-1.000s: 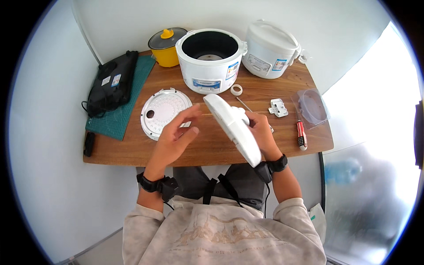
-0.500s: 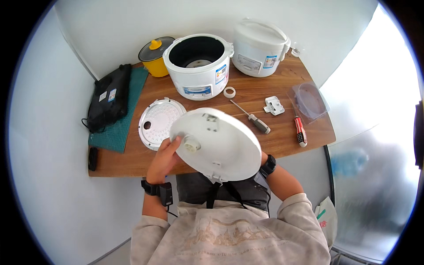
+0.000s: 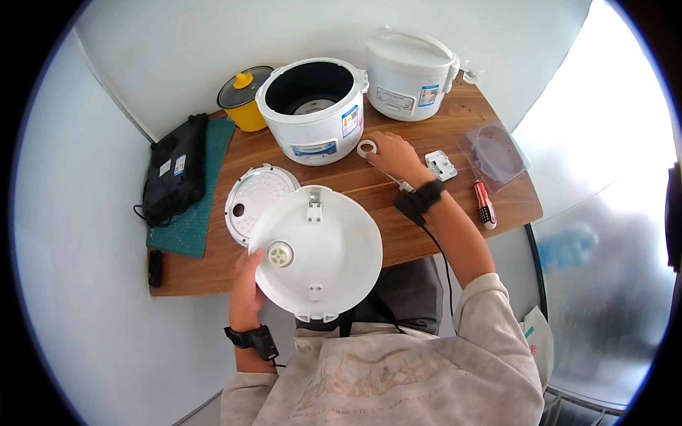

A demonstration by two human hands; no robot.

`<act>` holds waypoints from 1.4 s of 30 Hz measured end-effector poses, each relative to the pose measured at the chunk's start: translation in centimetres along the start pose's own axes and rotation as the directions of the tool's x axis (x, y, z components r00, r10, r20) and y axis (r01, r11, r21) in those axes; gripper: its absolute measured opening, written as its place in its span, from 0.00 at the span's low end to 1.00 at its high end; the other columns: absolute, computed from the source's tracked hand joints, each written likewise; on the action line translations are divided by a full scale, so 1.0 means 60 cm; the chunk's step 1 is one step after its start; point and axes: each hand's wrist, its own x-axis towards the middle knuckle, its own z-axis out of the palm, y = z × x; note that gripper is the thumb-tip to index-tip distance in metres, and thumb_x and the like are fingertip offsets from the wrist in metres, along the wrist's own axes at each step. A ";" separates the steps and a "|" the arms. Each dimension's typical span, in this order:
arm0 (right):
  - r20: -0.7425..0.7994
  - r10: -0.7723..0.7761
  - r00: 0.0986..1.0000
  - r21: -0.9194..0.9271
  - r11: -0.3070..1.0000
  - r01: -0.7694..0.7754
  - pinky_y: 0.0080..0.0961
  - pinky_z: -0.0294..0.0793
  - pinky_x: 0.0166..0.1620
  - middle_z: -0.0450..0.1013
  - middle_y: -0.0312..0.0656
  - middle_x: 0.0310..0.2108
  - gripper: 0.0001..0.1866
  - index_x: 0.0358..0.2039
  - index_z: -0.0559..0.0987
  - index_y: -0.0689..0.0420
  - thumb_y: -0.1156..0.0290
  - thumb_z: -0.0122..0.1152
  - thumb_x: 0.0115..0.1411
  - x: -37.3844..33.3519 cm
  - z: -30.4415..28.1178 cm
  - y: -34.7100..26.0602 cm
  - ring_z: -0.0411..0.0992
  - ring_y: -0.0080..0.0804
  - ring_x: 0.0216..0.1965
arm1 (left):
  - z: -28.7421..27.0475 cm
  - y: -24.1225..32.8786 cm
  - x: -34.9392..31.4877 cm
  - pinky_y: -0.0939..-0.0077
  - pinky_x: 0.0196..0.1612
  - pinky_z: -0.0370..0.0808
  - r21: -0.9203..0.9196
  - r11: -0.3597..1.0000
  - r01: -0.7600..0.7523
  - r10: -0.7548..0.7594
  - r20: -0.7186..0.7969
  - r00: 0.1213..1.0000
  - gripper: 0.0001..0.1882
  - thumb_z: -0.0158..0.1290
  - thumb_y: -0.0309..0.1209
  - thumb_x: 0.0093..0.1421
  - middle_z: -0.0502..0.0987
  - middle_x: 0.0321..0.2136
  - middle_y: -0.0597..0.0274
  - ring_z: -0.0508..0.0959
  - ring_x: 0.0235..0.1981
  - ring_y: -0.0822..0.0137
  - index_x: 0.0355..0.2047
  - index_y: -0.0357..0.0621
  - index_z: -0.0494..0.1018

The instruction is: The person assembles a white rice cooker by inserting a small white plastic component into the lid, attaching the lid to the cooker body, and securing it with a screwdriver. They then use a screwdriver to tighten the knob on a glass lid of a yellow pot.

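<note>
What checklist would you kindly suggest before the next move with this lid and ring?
1. Lid held: ok; the left hand grips the white lid by its left edge.
2. White ring grasped: cannot tell; the right hand is at it, but the grip is unclear.
3. Grey screwdriver uncovered: not ok; the right wrist hides most of its handle.
4. Red screwdriver away from both hands: ok.
5. Lid apart from the metal disc: cannot tell; they overlap in this view.

- White rice-cooker lid shell [image 3: 334, 248]: round, hollow inner side up, with a cream valve fitting, nearer the person than the open cooker [image 3: 302, 133].
- White ring [image 3: 361, 152]: opening upward, beside the cooker's right base.
</note>
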 end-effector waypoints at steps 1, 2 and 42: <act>0.000 0.016 1.000 -0.015 1.000 -0.016 0.45 0.75 0.50 0.77 0.51 0.46 0.23 0.48 0.78 0.56 0.58 0.64 0.55 0.013 0.006 0.004 0.75 0.50 0.49 | 0.002 0.000 -0.002 0.66 0.54 0.74 -0.001 1.000 -0.017 0.017 0.026 1.000 0.26 0.51 0.34 0.65 0.75 0.52 0.50 0.77 0.51 0.60 0.60 0.30 0.65; 0.006 0.028 1.000 -0.029 0.999 -0.028 0.46 0.74 0.51 0.77 0.51 0.46 0.23 0.48 0.78 0.55 0.57 0.65 0.54 0.023 0.012 0.001 0.74 0.50 0.50 | 0.003 -0.003 -0.005 0.66 0.55 0.73 -0.004 0.999 -0.033 0.033 0.045 0.998 0.27 0.50 0.34 0.65 0.75 0.53 0.50 0.77 0.52 0.61 0.60 0.30 0.64; 0.128 -0.476 0.870 0.273 0.860 0.431 0.36 0.76 0.41 0.74 0.42 0.42 0.21 0.50 0.80 0.52 0.66 0.69 0.55 -0.177 -0.011 -0.177 0.76 0.42 0.37 | 0.091 -0.124 0.108 0.78 0.48 0.74 -0.042 0.996 -0.081 0.089 0.257 0.962 0.21 0.52 0.28 0.67 0.75 0.48 0.60 0.75 0.47 0.74 0.58 0.36 0.66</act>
